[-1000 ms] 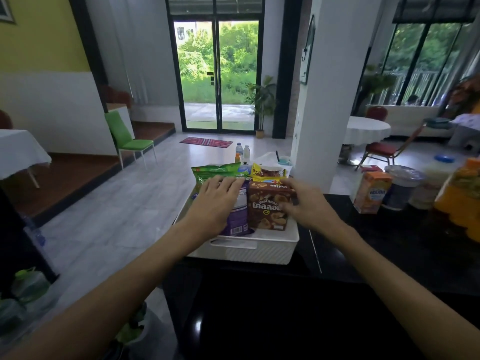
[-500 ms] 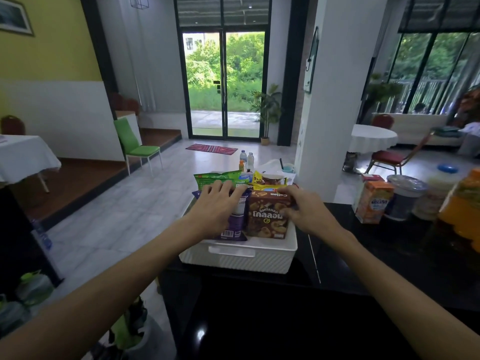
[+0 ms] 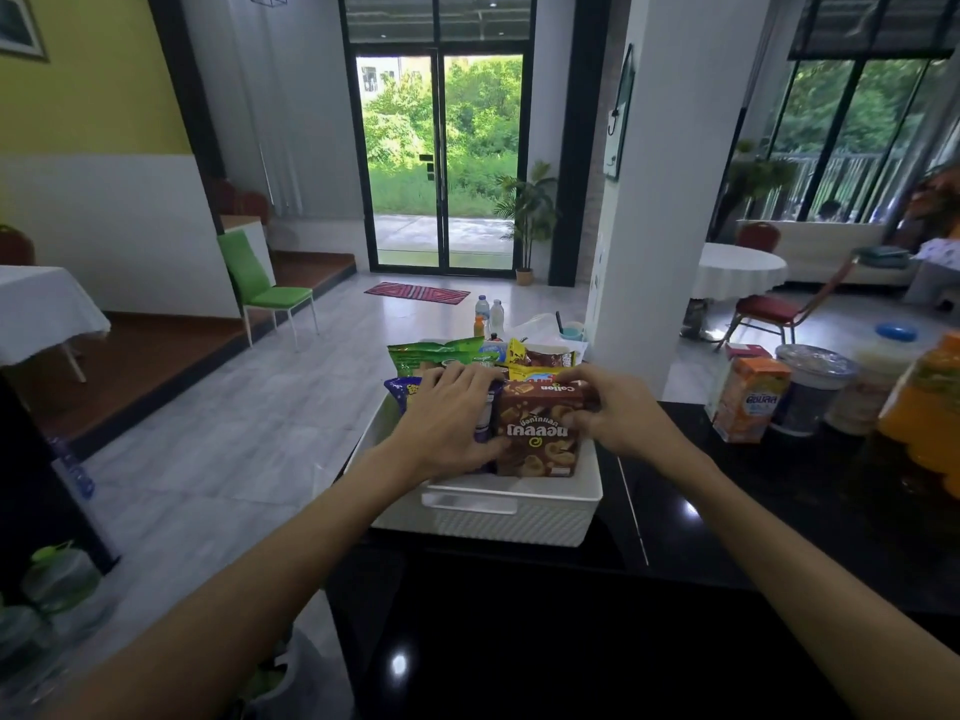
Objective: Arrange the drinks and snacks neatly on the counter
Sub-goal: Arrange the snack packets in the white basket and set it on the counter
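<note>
Head view, 1 frame.

- White plastic basket (image 3: 511,498) with a moulded front handle sits on the glossy black surface (image 3: 519,641), centre of frame, at the surface's left edge.
- Basket is packed with snacks standing upright. The brown snack packet (image 3: 540,439) with white lettering is at the front, the purple snack packet (image 3: 402,392) is to its left, and the green crinkled snack bag (image 3: 434,353) and yellow snack packet (image 3: 519,351) are behind.
- Left hand (image 3: 457,415) lies over the purple snack packet. Its fingers are curled over the top edge and the thumb is low on the front, so it grips the packet.
- Right hand (image 3: 615,413) pinches the right side of the brown snack packet, fingers over the top edge and thumb on the front face.
- Both packets are inside the basket, touching each other.
- Right of frame, on the same surface and well apart from the basket: 1 orange juice carton (image 3: 750,405), 1 clear lidded plastic tub (image 3: 810,389) just beside it, and 1 large orange drink bottle (image 3: 930,413) at the frame edge.
- 2 small water bottles (image 3: 489,315) stand beyond the basket, upper centre. What they stand on is hidden.
</note>
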